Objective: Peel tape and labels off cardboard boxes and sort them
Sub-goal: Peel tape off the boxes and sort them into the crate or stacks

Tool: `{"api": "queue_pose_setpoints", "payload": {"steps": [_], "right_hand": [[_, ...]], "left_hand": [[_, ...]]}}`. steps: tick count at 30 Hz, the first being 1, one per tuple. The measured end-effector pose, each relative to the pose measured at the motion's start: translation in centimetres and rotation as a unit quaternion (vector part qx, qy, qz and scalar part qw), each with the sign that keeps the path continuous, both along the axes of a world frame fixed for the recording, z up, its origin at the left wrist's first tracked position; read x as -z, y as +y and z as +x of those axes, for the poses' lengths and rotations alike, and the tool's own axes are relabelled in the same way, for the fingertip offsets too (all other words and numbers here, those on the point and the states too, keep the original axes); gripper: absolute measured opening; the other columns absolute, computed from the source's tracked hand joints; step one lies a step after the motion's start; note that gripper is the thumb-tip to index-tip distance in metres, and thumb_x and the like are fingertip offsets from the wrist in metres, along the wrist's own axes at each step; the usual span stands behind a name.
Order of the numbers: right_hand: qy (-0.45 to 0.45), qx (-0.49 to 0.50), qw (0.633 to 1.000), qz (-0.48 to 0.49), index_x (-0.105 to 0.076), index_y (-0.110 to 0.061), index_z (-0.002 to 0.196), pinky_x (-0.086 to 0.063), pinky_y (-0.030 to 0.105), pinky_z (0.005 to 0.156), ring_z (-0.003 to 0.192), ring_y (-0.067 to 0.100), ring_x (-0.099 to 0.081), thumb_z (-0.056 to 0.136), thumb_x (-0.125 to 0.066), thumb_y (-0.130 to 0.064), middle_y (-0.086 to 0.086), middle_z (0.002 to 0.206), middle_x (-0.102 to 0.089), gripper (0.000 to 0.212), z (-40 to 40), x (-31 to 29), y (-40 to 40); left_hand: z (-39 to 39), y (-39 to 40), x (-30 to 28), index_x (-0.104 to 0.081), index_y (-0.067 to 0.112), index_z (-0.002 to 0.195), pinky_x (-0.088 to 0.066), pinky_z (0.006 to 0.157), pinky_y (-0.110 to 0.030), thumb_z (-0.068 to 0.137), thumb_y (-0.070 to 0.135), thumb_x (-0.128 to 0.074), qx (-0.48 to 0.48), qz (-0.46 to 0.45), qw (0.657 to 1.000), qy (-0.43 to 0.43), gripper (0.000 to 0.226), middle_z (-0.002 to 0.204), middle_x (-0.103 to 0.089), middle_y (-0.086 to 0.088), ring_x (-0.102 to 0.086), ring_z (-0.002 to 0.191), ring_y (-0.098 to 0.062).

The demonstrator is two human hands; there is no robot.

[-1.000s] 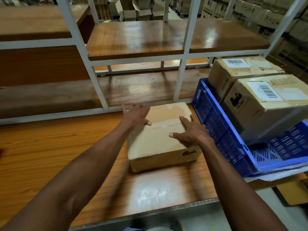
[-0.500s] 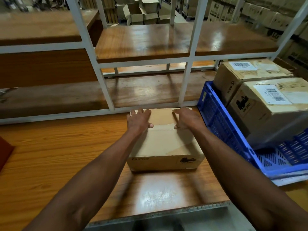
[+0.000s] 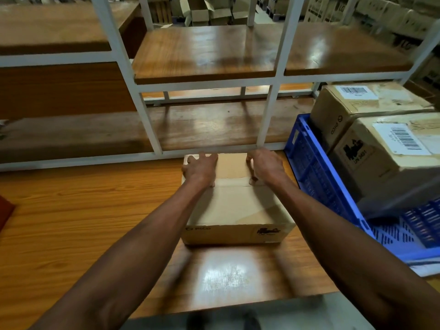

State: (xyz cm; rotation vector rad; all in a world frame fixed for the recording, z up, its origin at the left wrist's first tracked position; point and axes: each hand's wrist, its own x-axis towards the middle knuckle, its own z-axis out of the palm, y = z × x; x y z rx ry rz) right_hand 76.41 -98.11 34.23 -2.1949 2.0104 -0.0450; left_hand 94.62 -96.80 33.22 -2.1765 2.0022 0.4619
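A plain cardboard box (image 3: 234,208) sits on the wooden table (image 3: 71,222), with a taped seam (image 3: 232,180) running across its top. My left hand (image 3: 200,169) rests on the far left part of the top, fingers spread toward the far edge and thumb at the seam. My right hand (image 3: 265,165) is on the far right part, its fingers curled down onto the far flap and its thumb pressed at the seam. No label shows on this box's top.
A blue plastic crate (image 3: 316,177) stands right of the box, holding two cardboard boxes with barcode labels, one nearer (image 3: 402,139) and one farther (image 3: 354,91). A white metal shelf frame (image 3: 269,115) with wooden boards rises just behind the box. A dark red object (image 3: 4,210) lies at the left edge.
Both hands slid from the middle of the box top to its far part. The box now lies square to me, where before it was turned at an angle.
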Motion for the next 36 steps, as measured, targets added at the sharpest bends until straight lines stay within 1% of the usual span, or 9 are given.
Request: {"api": "queue_pose_setpoints", "payload": {"steps": [5, 9, 15, 19, 24, 26, 30, 33, 36], "right_hand": [[0.074, -0.059, 0.985, 0.147, -0.063, -0.022, 0.134, -0.051, 0.044, 0.099, 0.125, 0.031, -0.059, 0.07, -0.094, -0.04, 0.007, 0.136, -0.064, 0.073, 0.0, -3.5, -0.4], [0.114, -0.067, 0.965, 0.228, -0.017, -0.031, 0.165, -0.037, 0.053, 0.116, 0.148, 0.043, -0.034, 0.067, -0.094, -0.049, 0.016, 0.17, -0.015, 0.126, 0.3, -2.4, -0.1], [0.079, -0.054, 0.979, 0.182, -0.016, -0.036, 0.165, -0.037, 0.058, 0.112, 0.146, 0.044, -0.035, 0.065, -0.093, -0.049, 0.012, 0.169, -0.016, 0.127, -0.5, -1.3, 0.1], [0.061, -0.034, 0.982, 0.176, -0.021, -0.037, 0.163, -0.04, 0.061, 0.11, 0.143, 0.043, -0.038, 0.066, -0.095, -0.042, 0.01, 0.164, -0.024, 0.122, 0.0, -1.1, 0.3], [0.084, -0.079, 0.96, 0.254, -0.044, -0.023, 0.154, -0.047, 0.05, 0.103, 0.135, 0.037, -0.048, 0.071, -0.093, -0.037, 0.009, 0.155, -0.044, 0.097, 0.8, -3.1, 2.5], [0.117, -0.104, 0.952, 0.264, -0.034, -0.026, 0.16, -0.044, 0.05, 0.109, 0.142, 0.038, -0.042, 0.073, -0.092, -0.032, 0.012, 0.164, -0.034, 0.105, 1.1, -1.6, 4.7], [0.097, -0.052, 0.96, 0.256, 0.004, -0.047, 0.162, -0.033, 0.064, 0.117, 0.154, 0.052, -0.008, 0.073, -0.093, -0.023, 0.009, 0.173, 0.012, 0.134, 1.1, 1.2, 7.7], [0.081, -0.06, 0.96, 0.261, 0.0, -0.047, 0.162, -0.034, 0.065, 0.116, 0.152, 0.052, -0.016, 0.071, -0.095, -0.029, 0.01, 0.173, 0.007, 0.133, 0.9, 1.0, 6.8], [0.091, -0.084, 0.965, 0.232, -0.012, -0.044, 0.162, -0.044, 0.06, 0.109, 0.145, 0.048, -0.035, 0.067, -0.096, -0.035, 0.015, 0.171, -0.01, 0.127, 0.8, 0.8, 6.4]], "left_hand": [[-0.3, -0.5, 0.2, -0.046, 0.029, 0.144, -0.042, 0.096, -0.057, 0.083, 0.002, -0.077, -0.012, -0.041, 0.999, 0.006, 0.073, 0.144, -0.042, -0.012, -0.041, 0.131, -0.043], [-0.2, -1.3, -0.7, -0.048, 0.029, 0.147, -0.042, 0.1, -0.059, 0.08, 0.003, -0.082, -0.007, -0.024, 1.0, 0.017, 0.079, 0.144, -0.047, -0.01, -0.042, 0.134, -0.042], [-0.2, 0.3, -2.1, -0.04, 0.03, 0.152, -0.038, 0.106, -0.061, 0.077, 0.04, -0.088, 0.052, 0.085, 0.995, -0.023, 0.09, 0.157, -0.039, -0.007, -0.043, 0.139, -0.04], [0.3, 2.6, -0.4, -0.014, 0.037, 0.163, -0.025, 0.114, -0.071, 0.08, 0.038, -0.086, 0.043, 0.087, 0.995, 0.018, 0.11, 0.172, -0.003, -0.001, -0.009, 0.154, -0.045], [1.9, 3.0, 0.1, -0.01, 0.037, 0.164, -0.022, 0.118, -0.071, 0.078, 0.038, -0.087, 0.02, 0.078, 0.993, 0.09, 0.115, 0.173, 0.004, 0.006, 0.005, 0.158, -0.037], [1.9, 3.1, 0.4, -0.012, 0.037, 0.164, -0.02, 0.118, -0.072, 0.078, 0.039, -0.087, 0.012, 0.073, 0.992, 0.099, 0.115, 0.173, 0.003, 0.006, 0.005, 0.158, -0.034], [1.1, 4.9, -0.1, -0.039, 0.031, 0.155, -0.029, 0.111, -0.063, 0.08, 0.042, -0.084, 0.0, 0.003, 0.999, 0.052, 0.088, 0.164, -0.029, -0.007, -0.024, 0.15, -0.04], [-1.2, 8.1, 0.8, -0.05, 0.032, 0.145, -0.034, 0.107, -0.058, 0.094, 0.038, -0.071, 0.002, -0.064, 0.997, 0.052, 0.056, 0.151, -0.044, -0.007, -0.038, 0.14, -0.04], [-1.8, 10.6, 2.7, -0.037, 0.04, 0.154, -0.022, 0.117, -0.061, 0.102, 0.052, -0.052, 0.012, -0.024, 0.997, 0.075, 0.055, 0.166, -0.03, -0.004, -0.02, 0.153, -0.041]]}}
